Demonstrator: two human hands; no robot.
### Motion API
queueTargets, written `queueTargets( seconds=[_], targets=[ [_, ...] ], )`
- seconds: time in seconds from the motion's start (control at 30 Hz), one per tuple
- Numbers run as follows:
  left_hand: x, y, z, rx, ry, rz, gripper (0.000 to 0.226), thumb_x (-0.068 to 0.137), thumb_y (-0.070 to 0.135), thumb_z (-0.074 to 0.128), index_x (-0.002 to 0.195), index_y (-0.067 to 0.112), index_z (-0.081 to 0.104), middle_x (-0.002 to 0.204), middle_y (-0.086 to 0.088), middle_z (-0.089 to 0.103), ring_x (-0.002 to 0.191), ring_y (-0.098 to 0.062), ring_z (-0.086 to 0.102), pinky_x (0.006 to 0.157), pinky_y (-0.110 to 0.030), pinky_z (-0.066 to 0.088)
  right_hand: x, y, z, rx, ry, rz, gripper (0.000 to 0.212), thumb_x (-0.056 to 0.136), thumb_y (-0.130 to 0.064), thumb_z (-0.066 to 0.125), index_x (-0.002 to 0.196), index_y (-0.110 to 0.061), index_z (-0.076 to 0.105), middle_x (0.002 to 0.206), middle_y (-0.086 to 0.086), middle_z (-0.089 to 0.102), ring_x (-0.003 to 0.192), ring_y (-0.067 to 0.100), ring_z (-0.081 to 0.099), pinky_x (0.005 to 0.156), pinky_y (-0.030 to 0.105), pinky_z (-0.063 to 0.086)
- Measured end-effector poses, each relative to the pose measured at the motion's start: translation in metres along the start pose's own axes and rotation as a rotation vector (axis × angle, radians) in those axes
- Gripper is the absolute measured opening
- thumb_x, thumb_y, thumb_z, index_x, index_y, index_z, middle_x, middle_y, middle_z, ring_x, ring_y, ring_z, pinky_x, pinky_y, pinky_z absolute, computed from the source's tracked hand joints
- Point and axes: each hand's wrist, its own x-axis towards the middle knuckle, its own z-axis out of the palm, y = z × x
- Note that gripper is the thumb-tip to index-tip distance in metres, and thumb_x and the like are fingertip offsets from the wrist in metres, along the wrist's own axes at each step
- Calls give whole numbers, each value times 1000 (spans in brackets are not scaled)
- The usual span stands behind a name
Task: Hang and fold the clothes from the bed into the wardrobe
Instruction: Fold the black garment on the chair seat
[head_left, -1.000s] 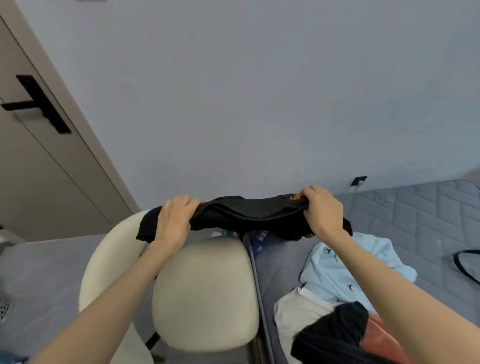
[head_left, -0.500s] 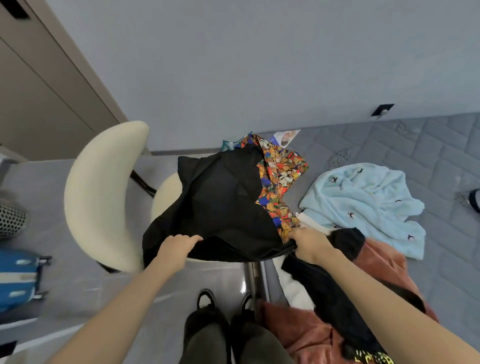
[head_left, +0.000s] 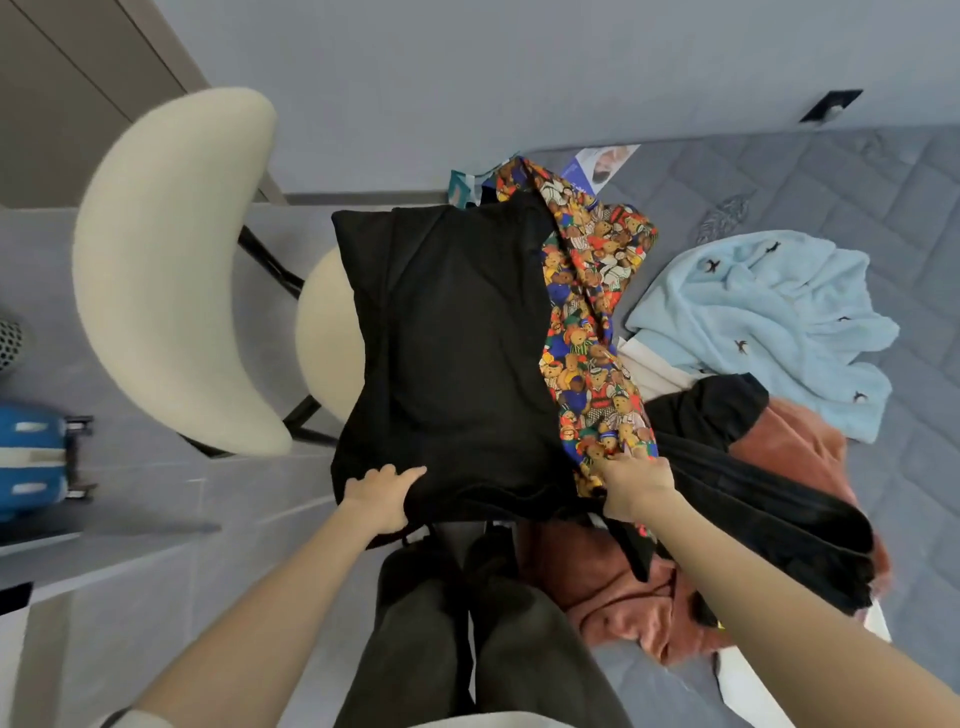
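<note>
Nearest to us are our own dark trousers (head_left: 467, 649), standing between the chair (head_left: 171, 260) and the bed (head_left: 831, 176). Just beyond them our hands are apart, each at one near corner of the black garment (head_left: 457, 338). The left hand (head_left: 382, 493) curls its fingers over the near hem. The right hand (head_left: 635, 486) is tucked in where the black corner meets the bear-print cloth (head_left: 587, 291). We judge that it pinches the black corner, though the two fabrics overlap there.

The black garment lies spread flat, draped over the chair seat on its left and touching the bear-print cloth on its right. It looks light, soft and limp. It will sag wherever it is not held, so the two hem corners are the sensible places to hold it for a fold, keeping the edge taut between them. The knit should not slip in bare fingers, but it may drag the bear-print cloth along with it.

To the right, on the bed, lie a rust-brown garment (head_left: 613, 592) and a second black piece (head_left: 753, 499) across it. Farther off is a light blue fleece (head_left: 769, 317) on the quilted cover. The heap suggests that most of the task remains.
</note>
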Motion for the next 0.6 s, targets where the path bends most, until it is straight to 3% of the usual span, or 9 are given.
queueTargets(
  seconds=[0.13,0.33,0.6],
  targets=[
    [5,-8,-15,-89,130,66,61,99,27,44,152,31,16,142,-9,39,122,-28,47,96,-38,45,2,-8,-9,114,25,4,51,91,-34,53,141,-32,40,143,6,41,139,32,26,112,50,25],
    [-3,-33,-62,-298,310,80,53,100,24,42,150,27,26,138,-7,44,115,-26,53,91,-38,47,4,-39,-53,327,163,-30,34,94,-25,43,127,-25,55,121,6,62,117,29,52,93,39,45],
    [5,-81,-126,-624,515,19,50,98,20,43,146,21,33,131,-8,49,114,-25,54,95,-42,46,24,-92,-143,591,295,-179,32,96,-23,48,128,-23,55,131,0,58,111,21,58,93,36,49]
  ],
)
